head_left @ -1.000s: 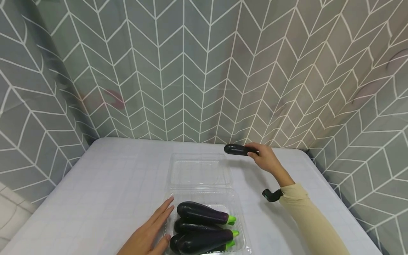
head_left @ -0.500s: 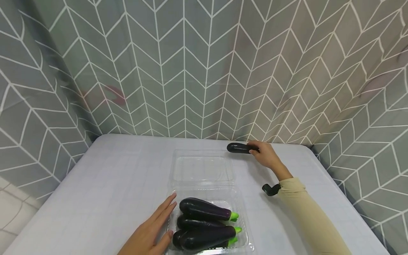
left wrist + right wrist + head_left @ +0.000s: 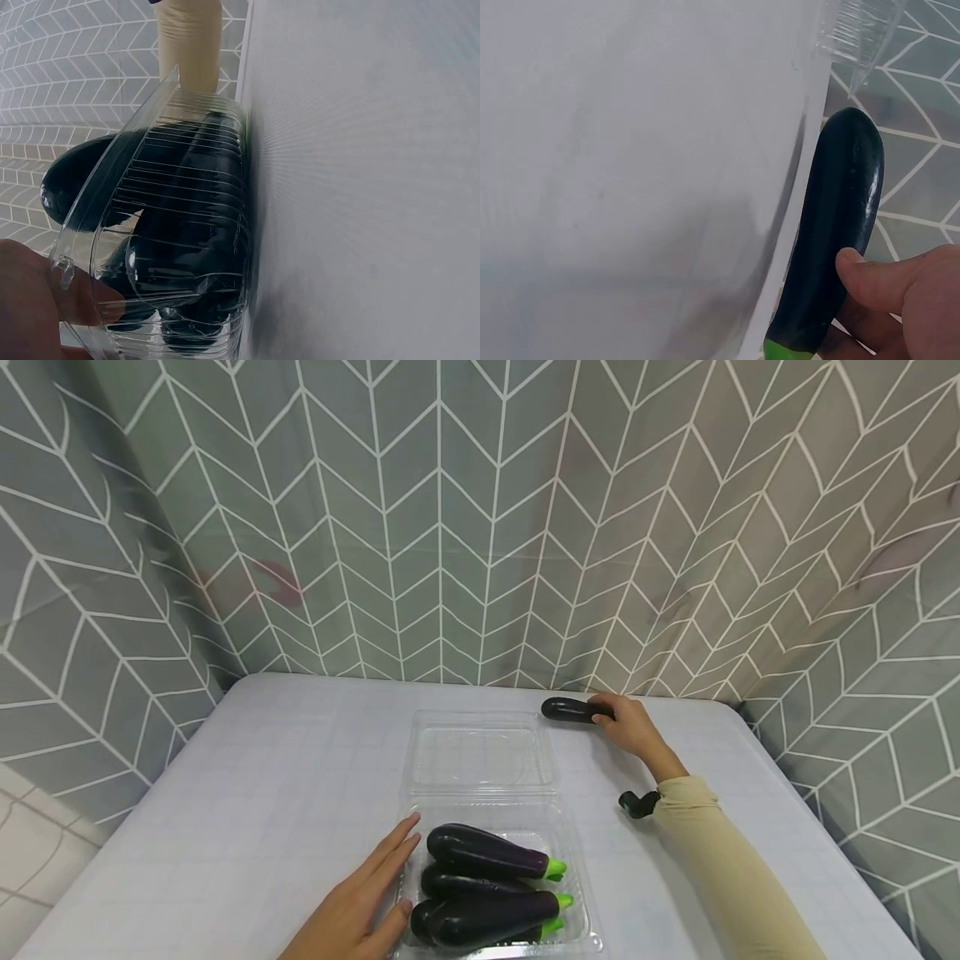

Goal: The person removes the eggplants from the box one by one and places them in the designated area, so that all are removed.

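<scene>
Right hand: seen [image 3: 626, 725] at the far right of the table, with the thumb and fingers wrapped around one eggplant.
Held eggplant: carried lengthwise [image 3: 567, 710] near the table's far edge, its rounded end pointed left; its green stem end is seen below the fingers in the right wrist view. Whether the table is touched by it cannot be told.
Left hand: laid [image 3: 351, 902] with extended fingers against the container's left side, well apart from the right hand.
Clear container: placed [image 3: 517, 814] at the near middle of the table, with its lid [image 3: 480, 756] folded back flat behind it.
Eggplants inside: piled [image 3: 480, 852] in the base, green stem ends turned right.
Right wrist: fitted with a dark device [image 3: 639, 804] beside a pale yellow sleeve [image 3: 723, 860].
Table: covered [image 3: 285, 793] in white.
Backdrop: patterned [image 3: 465, 527] with white chevron lines on grey.
</scene>
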Available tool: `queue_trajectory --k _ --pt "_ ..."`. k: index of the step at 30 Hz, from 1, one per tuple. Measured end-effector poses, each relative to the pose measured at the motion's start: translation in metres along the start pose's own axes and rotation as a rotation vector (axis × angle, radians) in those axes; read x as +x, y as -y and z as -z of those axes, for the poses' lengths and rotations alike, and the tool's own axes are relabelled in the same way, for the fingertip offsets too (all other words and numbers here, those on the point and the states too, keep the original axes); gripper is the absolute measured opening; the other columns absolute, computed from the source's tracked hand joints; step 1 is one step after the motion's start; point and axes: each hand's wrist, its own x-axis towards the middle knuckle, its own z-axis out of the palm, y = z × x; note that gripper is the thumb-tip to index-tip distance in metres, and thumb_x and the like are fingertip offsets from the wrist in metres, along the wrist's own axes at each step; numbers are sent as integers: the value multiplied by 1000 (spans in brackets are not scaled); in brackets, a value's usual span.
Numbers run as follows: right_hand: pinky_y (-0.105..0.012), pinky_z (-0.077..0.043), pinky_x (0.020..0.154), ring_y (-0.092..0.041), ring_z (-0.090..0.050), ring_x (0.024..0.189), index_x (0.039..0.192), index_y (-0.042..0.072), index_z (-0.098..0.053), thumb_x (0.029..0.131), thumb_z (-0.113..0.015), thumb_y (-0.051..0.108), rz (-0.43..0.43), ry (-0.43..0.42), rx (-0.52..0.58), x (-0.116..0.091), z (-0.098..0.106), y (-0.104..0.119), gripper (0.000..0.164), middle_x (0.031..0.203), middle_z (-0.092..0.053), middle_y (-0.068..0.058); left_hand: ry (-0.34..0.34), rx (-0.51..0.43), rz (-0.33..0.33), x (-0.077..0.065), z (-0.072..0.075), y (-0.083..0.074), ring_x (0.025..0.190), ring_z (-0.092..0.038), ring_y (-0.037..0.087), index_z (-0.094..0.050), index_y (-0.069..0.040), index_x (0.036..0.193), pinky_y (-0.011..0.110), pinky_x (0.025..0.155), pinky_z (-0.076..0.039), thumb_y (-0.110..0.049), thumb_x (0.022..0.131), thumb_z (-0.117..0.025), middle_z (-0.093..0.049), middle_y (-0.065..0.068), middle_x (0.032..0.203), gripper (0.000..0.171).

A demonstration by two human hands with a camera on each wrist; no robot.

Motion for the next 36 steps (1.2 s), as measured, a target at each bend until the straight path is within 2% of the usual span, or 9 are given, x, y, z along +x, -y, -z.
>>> queue_trajectory --k 15,23,31,36 --pt "-62 -46 98 -50 -64 111 116 -9 -69 91 -70 -5 33 -2 -1 2 -15 -10 26 115 -71 -27 2 6 -8 0 2 -3 140 -49 16 -52 -1 151 42 97 -55 -12 90 -72 -31 -4 168 65" --pt "-62 -44 102 -51 -59 119 128 -9 -64 93 -65 -7 2 33 -20 2 -14 -7 35 125 -67 -29 17 -3 10 0 4 -5 141 -48 15 -51 -2 152 44 99 -54 -12 90 -73 -31 -3 168 67" --pt "-63 -43 104 -52 -56 124 135 -7 -62 95 -62 -7 -35 40 -27 -3 -11 -3 40 132 -63 -31 26 -24 1 0 3 -1 145 -43 17 -47 0 154 45 101 -52 -10 90 -72 -28 -2 170 69" --pt "-63 -42 105 -52 -55 126 137 -6 -61 96 -62 -5 -16 24 -25 -7 -8 5 41 135 -62 -30 35 -33 20 0 4 -3 146 -42 16 -48 1 153 46 102 -51 -11 90 -72 -27 -3 170 69"
